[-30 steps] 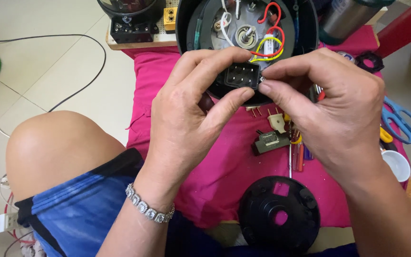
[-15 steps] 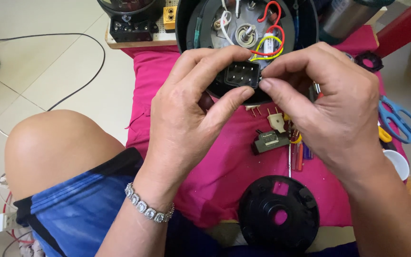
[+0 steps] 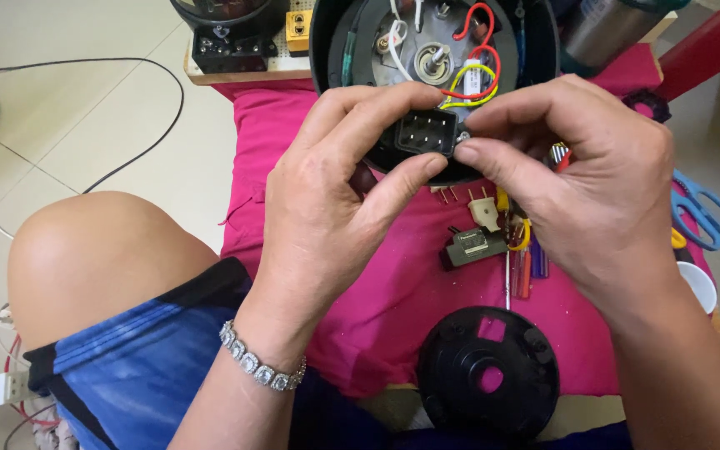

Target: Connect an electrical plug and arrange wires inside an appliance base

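The black power socket [image 3: 427, 132] is pinched between the left hand [image 3: 327, 200] and right hand [image 3: 593, 187] at the open appliance base [image 3: 352, 50], seemingly mid-fitting; careful alignment would be needed.

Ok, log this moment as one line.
left hand: grips black socket block | right hand: pinches its edge | behind: opened appliance base | below: pink cloth

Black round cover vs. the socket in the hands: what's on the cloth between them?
Head view: between the black round cover and the socket lie a small black block, a beige plug piece and screwdrivers on the pink cloth.
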